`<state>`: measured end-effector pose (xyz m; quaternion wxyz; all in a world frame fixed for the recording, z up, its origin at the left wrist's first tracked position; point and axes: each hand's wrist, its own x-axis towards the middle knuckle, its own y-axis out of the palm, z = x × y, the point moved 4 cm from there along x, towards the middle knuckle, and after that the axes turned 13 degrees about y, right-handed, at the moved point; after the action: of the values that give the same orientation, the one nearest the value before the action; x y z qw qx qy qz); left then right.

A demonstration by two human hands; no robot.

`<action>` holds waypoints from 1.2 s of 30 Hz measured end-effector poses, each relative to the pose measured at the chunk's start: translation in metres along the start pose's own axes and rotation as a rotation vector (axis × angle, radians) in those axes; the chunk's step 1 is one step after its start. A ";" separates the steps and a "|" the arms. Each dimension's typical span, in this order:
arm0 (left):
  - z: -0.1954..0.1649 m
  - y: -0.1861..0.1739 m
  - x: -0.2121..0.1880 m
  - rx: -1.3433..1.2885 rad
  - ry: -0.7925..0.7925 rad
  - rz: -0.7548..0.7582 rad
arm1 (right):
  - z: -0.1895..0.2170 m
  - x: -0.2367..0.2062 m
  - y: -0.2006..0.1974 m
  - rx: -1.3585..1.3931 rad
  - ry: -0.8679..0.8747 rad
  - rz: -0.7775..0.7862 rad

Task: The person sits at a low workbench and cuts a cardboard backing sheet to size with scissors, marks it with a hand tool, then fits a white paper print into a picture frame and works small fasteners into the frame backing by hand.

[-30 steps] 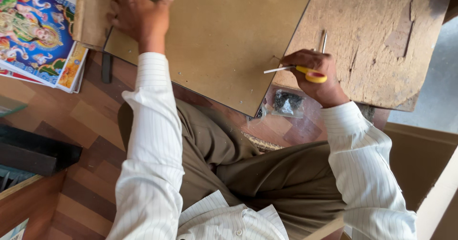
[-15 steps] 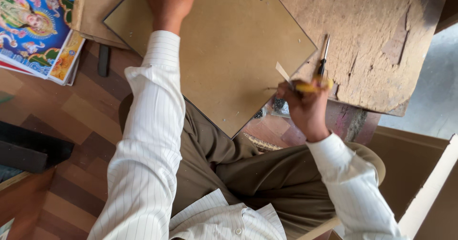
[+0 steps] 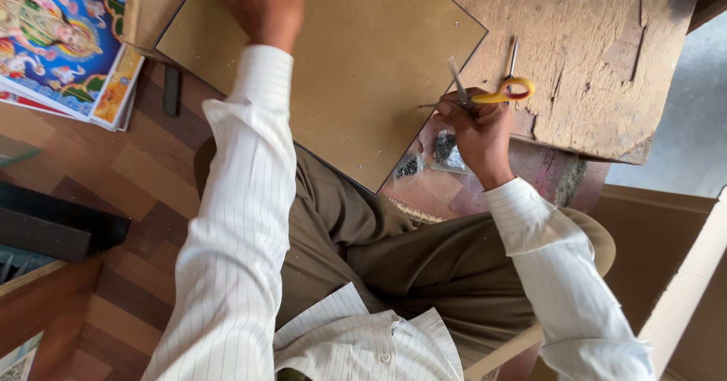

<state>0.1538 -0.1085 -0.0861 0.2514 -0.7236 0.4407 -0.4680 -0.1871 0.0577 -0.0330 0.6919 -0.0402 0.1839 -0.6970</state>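
My left hand (image 3: 261,6) lies flat on a brown hardboard sheet (image 3: 341,70), near its far side, and is partly cut off by the top of the view. The sheet rests on a worn wooden table (image 3: 598,40) and juts out over my lap. My right hand (image 3: 477,127) grips yellow-handled scissors (image 3: 500,93) at the sheet's right edge. The blades are spread apart and point left, over the board's edge.
A thin metal rod (image 3: 513,54) lies on the table just behind the scissors. Small clear bags of dark bits (image 3: 443,148) sit below the board's corner. Colourful printed pictures (image 3: 57,40) are stacked at the left. A cardboard box (image 3: 681,275) stands at the right.
My right hand has turned the scissors, so the yellow handle now points right and the blades are spread. My left hand has slid further up the board.
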 end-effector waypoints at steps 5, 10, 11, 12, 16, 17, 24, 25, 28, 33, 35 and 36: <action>-0.092 -0.012 -0.060 -0.403 0.404 0.257 | 0.026 0.016 -0.003 -0.423 -0.263 0.103; -0.119 -0.031 -0.069 -0.275 0.389 0.427 | 0.054 0.018 0.007 -0.648 -0.524 0.177; -0.121 -0.034 -0.067 -0.263 0.378 0.442 | 0.053 0.019 0.007 -0.568 -0.397 0.132; -0.123 -0.037 -0.067 -0.252 0.369 0.459 | 0.050 0.017 0.010 -0.485 -0.269 0.087; -0.128 -0.042 -0.069 -0.262 0.362 0.436 | 0.037 0.008 0.023 -0.348 -0.014 -0.143; -0.127 -0.041 -0.070 -0.261 0.357 0.445 | 0.034 0.007 0.026 -0.281 0.018 -0.146; -0.122 -0.034 -0.073 -0.261 0.346 0.456 | 0.043 0.004 0.021 -0.460 -0.304 0.002; -0.122 -0.034 -0.073 -0.264 0.344 0.456 | 0.047 0.002 0.020 -0.593 -0.415 0.050; -0.122 -0.034 -0.073 -0.261 0.348 0.466 | 0.051 0.000 0.018 -0.716 -0.513 0.146; -0.123 -0.034 -0.074 -0.254 0.338 0.468 | 0.046 -0.003 0.030 -0.537 -0.303 -0.108; -0.123 -0.034 -0.074 -0.263 0.335 0.462 | 0.039 -0.003 0.036 -0.380 -0.115 -0.199; -0.122 -0.034 -0.074 -0.264 0.333 0.461 | 0.036 -0.002 0.039 -0.304 -0.049 -0.216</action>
<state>0.0448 -0.0219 -0.0402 0.1789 -0.5445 0.6852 -0.4494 -0.1386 0.0532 -0.0112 0.6033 -0.1805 0.2648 -0.7303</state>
